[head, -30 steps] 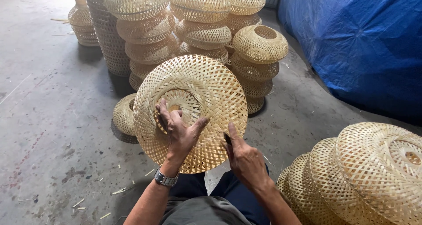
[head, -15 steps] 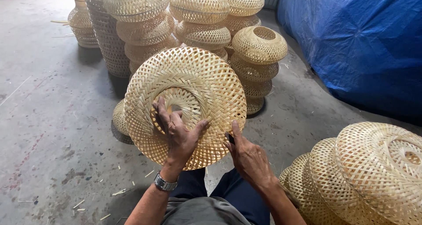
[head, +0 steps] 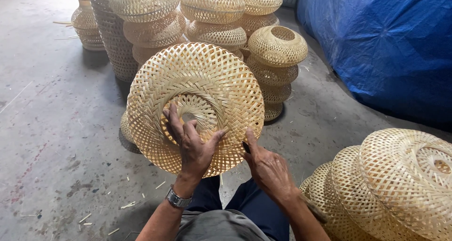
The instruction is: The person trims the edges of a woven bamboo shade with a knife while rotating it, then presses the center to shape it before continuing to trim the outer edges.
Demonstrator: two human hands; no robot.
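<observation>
A round woven bamboo lampshade (head: 197, 85) stands tilted on its rim in front of my knees, its underside facing me. My left hand (head: 193, 144), with a metal watch at the wrist, lies spread on the weave near the central opening, fingers hooked at its edge. At the shade's lower right rim, my right hand (head: 266, 165) is closed around a small dark tool whose tip touches the weave.
Stacks of woven bamboo shades (head: 214, 15) rise behind the held one, with a small vase-shaped one (head: 87, 24) far left. Several flat shades (head: 405, 184) lean at my right. A blue tarpaulin (head: 386, 43) covers the right. Bamboo slivers litter the concrete floor (head: 52, 142).
The held shade has turned and shifted slightly left and toward me. My left hand stayed on the weave; my right hand moved closer to the lower rim.
</observation>
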